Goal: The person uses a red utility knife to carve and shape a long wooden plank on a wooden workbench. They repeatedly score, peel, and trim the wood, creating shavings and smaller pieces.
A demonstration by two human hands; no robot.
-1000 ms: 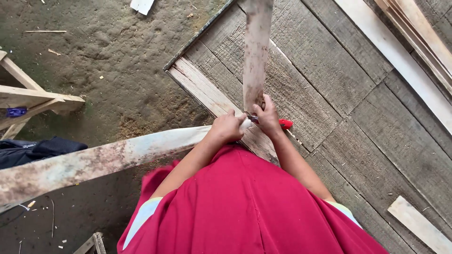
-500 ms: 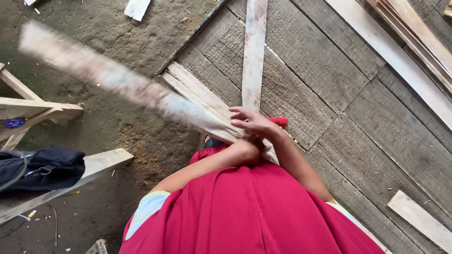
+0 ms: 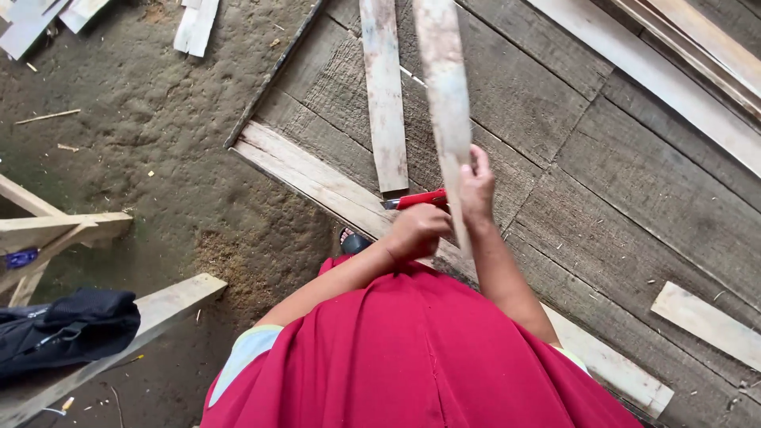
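I am holding a long pale wooden slat (image 3: 442, 95) that points away from me over the plank floor. My right hand (image 3: 478, 189) grips its right edge near the lower end. My left hand (image 3: 418, 230) is a closed fist against the slat's near end. A red utility knife (image 3: 418, 199) pokes out to the left between the two hands, blade tip leftward. I cannot tell which hand holds it. My red shirt fills the bottom of the head view.
A second slat (image 3: 384, 95) lies on the grey plank floor (image 3: 634, 182) beside a pale board (image 3: 317, 178) at its edge. At left are dirt ground, a black bag (image 3: 71, 325) on a wooden frame, and wood offcuts (image 3: 194, 24). More boards (image 3: 705, 325) lie at right.
The slat has swung from pointing left across my body to pointing straight away from me. The red knife now shows to the left of the slat instead of to the right of my hands.
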